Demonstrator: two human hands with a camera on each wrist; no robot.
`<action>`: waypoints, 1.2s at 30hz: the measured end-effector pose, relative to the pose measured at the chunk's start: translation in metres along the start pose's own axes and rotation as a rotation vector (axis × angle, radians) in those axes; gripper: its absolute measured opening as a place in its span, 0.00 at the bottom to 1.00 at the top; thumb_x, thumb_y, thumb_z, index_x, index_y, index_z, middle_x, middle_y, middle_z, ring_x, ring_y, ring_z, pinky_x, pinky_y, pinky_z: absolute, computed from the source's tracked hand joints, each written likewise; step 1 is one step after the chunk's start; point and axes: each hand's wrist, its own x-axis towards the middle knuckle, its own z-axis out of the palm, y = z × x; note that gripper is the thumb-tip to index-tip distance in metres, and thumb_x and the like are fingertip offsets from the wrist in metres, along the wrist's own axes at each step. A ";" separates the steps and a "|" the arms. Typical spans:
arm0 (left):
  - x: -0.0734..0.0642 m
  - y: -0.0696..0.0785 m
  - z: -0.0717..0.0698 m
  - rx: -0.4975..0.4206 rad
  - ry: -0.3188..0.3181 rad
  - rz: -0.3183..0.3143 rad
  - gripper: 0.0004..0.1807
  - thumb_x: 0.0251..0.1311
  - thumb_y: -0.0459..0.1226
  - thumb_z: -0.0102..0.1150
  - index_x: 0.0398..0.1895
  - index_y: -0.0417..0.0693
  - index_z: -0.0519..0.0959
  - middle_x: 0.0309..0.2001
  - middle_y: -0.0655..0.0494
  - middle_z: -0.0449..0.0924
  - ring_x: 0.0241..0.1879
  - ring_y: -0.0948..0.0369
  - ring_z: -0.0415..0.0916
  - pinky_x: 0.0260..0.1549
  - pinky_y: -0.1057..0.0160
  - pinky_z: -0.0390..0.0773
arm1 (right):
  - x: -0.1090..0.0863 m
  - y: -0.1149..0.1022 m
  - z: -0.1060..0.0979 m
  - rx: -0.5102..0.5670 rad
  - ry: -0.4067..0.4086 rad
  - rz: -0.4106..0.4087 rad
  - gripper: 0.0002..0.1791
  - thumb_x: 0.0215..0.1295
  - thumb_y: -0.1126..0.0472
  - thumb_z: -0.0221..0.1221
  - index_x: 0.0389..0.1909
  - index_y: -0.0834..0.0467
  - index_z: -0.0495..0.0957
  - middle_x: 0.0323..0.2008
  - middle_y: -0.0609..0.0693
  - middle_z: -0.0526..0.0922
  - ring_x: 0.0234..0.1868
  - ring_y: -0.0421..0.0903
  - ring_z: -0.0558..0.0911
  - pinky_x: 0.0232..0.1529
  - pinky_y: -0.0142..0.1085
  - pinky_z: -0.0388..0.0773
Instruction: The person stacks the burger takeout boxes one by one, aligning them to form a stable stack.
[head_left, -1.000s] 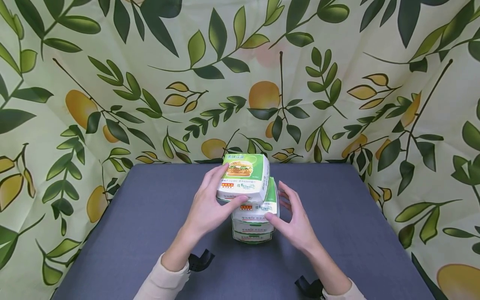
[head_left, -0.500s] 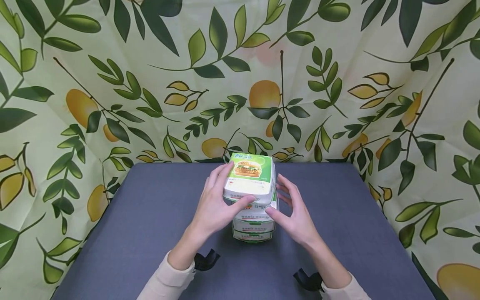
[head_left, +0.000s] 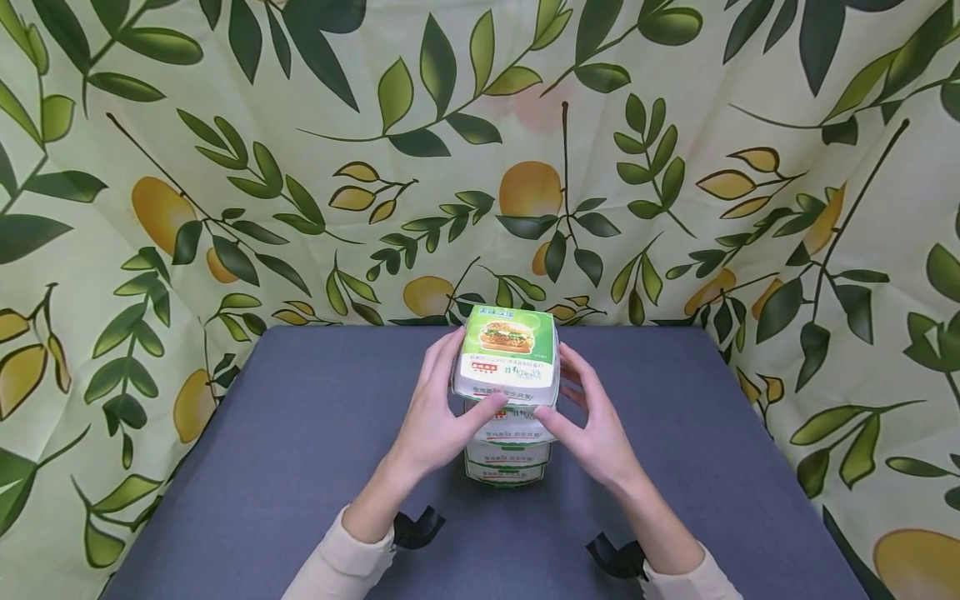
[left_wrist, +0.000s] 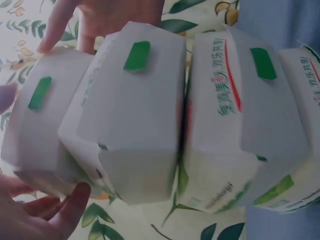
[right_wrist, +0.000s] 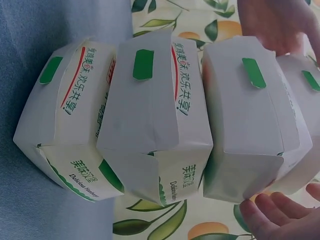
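A stack of several white-and-green burger boxes stands mid-table. The top burger box point(head_left: 517, 367) shows a printed burger on its lid; it sits on the second burger box point(head_left: 510, 431). My left hand point(head_left: 435, 412) grips the top box, thumb across its front and fingers along its left side. On the right, my right hand point(head_left: 596, 429) curves round the stack near the joint of the upper two boxes; its thumb lies at the front corner and the other fingers are partly hidden. In the right wrist view, its fingertips point(right_wrist: 250, 206) touch the second box point(right_wrist: 250, 120).
Beneath lie the third box point(head_left: 507, 454) and the bottom box point(head_left: 504, 476), slightly offset. They stand on a blue-grey cloth-covered table point(head_left: 337, 375). A leaf-and-fruit patterned curtain point(head_left: 450, 183) hangs behind and at both sides. Black straps point(head_left: 420, 527) show at the wrists.
My left hand has shifted the top box to the right, so it now lies roughly over the second box. The right hand has barely moved, and the lower boxes stay in place.
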 end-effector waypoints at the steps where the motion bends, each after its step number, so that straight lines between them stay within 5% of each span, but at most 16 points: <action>1: -0.001 -0.002 -0.001 -0.012 -0.006 -0.001 0.51 0.58 0.49 0.73 0.81 0.60 0.54 0.75 0.60 0.54 0.70 0.59 0.58 0.63 0.44 0.66 | 0.000 0.000 0.000 0.002 -0.002 0.001 0.45 0.64 0.61 0.65 0.80 0.50 0.54 0.72 0.50 0.64 0.70 0.52 0.65 0.67 0.57 0.65; 16: -0.003 -0.010 -0.003 -0.077 -0.064 -0.002 0.51 0.58 0.45 0.74 0.80 0.64 0.54 0.77 0.61 0.53 0.69 0.59 0.60 0.61 0.42 0.69 | 0.003 0.005 -0.004 0.040 -0.008 -0.032 0.43 0.66 0.65 0.62 0.79 0.49 0.55 0.71 0.51 0.66 0.68 0.51 0.67 0.65 0.32 0.66; 36: -0.001 -0.009 -0.001 -0.053 -0.061 0.011 0.50 0.58 0.45 0.74 0.80 0.66 0.55 0.76 0.62 0.53 0.68 0.60 0.61 0.59 0.46 0.71 | 0.005 0.007 -0.006 0.093 -0.012 -0.035 0.43 0.66 0.66 0.60 0.80 0.51 0.55 0.72 0.53 0.65 0.68 0.47 0.67 0.64 0.30 0.66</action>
